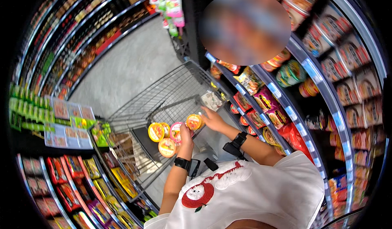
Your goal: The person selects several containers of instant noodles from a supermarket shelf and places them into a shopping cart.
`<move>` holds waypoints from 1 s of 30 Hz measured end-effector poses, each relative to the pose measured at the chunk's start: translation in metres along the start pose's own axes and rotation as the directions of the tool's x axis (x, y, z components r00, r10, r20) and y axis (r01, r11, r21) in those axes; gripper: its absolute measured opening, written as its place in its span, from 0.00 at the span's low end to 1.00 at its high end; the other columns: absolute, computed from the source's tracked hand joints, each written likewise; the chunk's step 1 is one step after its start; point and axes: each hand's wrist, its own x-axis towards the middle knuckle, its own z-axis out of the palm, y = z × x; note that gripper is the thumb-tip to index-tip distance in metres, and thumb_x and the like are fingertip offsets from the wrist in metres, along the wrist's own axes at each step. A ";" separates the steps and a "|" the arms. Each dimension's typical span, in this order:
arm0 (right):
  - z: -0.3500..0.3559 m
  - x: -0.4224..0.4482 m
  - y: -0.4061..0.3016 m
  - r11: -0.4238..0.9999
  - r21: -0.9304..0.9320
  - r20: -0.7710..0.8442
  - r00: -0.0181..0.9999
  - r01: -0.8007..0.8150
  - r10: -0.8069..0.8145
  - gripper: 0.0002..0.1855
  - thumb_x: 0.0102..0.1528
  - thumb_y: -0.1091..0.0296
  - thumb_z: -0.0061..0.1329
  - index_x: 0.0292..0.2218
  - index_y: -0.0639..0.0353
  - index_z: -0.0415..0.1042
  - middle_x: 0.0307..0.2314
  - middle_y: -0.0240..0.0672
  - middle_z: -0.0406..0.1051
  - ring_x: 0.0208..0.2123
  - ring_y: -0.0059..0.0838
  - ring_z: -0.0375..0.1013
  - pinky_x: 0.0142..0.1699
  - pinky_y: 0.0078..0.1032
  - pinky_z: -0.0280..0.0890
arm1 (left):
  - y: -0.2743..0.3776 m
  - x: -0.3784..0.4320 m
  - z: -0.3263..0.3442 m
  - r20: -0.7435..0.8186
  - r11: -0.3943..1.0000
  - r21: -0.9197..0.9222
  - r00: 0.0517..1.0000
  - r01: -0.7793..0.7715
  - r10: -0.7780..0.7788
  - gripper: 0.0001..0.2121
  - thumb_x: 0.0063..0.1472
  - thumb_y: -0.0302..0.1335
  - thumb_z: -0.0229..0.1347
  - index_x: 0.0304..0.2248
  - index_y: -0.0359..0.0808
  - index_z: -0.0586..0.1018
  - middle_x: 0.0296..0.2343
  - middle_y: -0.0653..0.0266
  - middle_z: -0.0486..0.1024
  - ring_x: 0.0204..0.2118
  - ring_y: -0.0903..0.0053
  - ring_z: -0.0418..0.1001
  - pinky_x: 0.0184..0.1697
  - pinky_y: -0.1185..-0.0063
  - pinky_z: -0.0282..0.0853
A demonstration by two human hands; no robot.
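Observation:
My left hand is closed around the side of a pink-lidded cup, its fingers partly hidden behind the cup. Several yellow- and orange-lidded cups cluster to its left, among them a yellow-lidded cup and a pale orange-lidded cup. To the right stands another orange-lidded cup. My right hand is just beside that cup with its fingers spread apart; whether the thumb touches it is unclear. The cups are at the handle end of a wire shopping cart, by its black seat panel.
A white packaged item lies at the cart's right side. Shelves of noodle packs and boxed multipacks rise on the right. Red and yellow packets fill shelves at lower left. Grey floor stretches beyond the cart.

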 end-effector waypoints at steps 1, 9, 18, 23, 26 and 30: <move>-0.013 -0.004 -0.017 1.000 0.008 -0.037 0.999 -0.006 0.006 0.24 0.49 0.60 0.39 0.44 0.66 0.55 0.38 0.53 0.61 0.42 0.47 0.59 0.46 0.32 0.54 | -0.017 0.022 -0.014 0.034 0.984 0.071 0.986 -0.165 0.163 0.15 0.55 0.39 0.39 0.34 0.36 0.64 0.32 0.66 0.62 0.38 0.77 0.61 0.44 0.75 0.57; -0.176 -0.036 -0.040 0.955 -0.205 -0.423 0.861 0.214 -0.283 0.20 0.44 0.70 0.43 0.41 0.64 0.58 0.35 0.46 0.62 0.42 0.42 0.59 0.45 0.30 0.54 | -0.016 -0.042 0.144 0.534 0.843 0.225 0.785 -0.489 0.314 0.17 0.58 0.36 0.36 0.41 0.33 0.63 0.37 0.56 0.66 0.39 0.73 0.65 0.44 0.79 0.57; -0.303 -0.082 -0.026 0.863 -0.505 -0.721 0.541 0.016 -0.432 0.22 0.42 0.69 0.44 0.40 0.66 0.59 0.36 0.49 0.61 0.40 0.47 0.58 0.44 0.36 0.53 | -0.047 -0.112 0.295 0.825 0.679 0.151 0.470 -0.718 0.313 0.19 0.60 0.37 0.31 0.45 0.34 0.59 0.44 0.60 0.59 0.48 0.73 0.57 0.48 0.75 0.52; -0.312 -0.084 -0.005 0.905 -0.408 -0.763 0.590 -0.125 -0.263 0.29 0.44 0.61 0.43 0.43 0.72 0.52 0.36 0.60 0.57 0.38 0.55 0.58 0.44 0.39 0.53 | -0.043 -0.147 0.337 0.816 0.614 0.217 0.486 -0.759 0.313 0.20 0.60 0.36 0.29 0.48 0.33 0.56 0.47 0.58 0.54 0.51 0.72 0.49 0.51 0.75 0.44; -0.318 -0.083 -0.004 0.902 -0.425 -0.711 0.646 -0.081 -0.277 0.27 0.46 0.60 0.41 0.42 0.73 0.54 0.37 0.60 0.57 0.40 0.54 0.57 0.45 0.38 0.52 | -0.042 -0.157 0.354 0.794 0.695 0.231 0.544 -0.681 0.270 0.19 0.59 0.32 0.30 0.48 0.31 0.54 0.46 0.56 0.55 0.50 0.71 0.51 0.52 0.78 0.44; -0.320 -0.078 0.005 0.957 -0.282 -0.708 0.687 -0.062 -0.164 0.28 0.46 0.63 0.42 0.44 0.72 0.51 0.39 0.58 0.56 0.42 0.54 0.55 0.47 0.36 0.50 | -0.054 -0.149 0.366 0.845 0.680 0.144 0.447 -0.719 0.293 0.19 0.58 0.30 0.31 0.48 0.31 0.53 0.46 0.55 0.55 0.50 0.70 0.51 0.51 0.78 0.44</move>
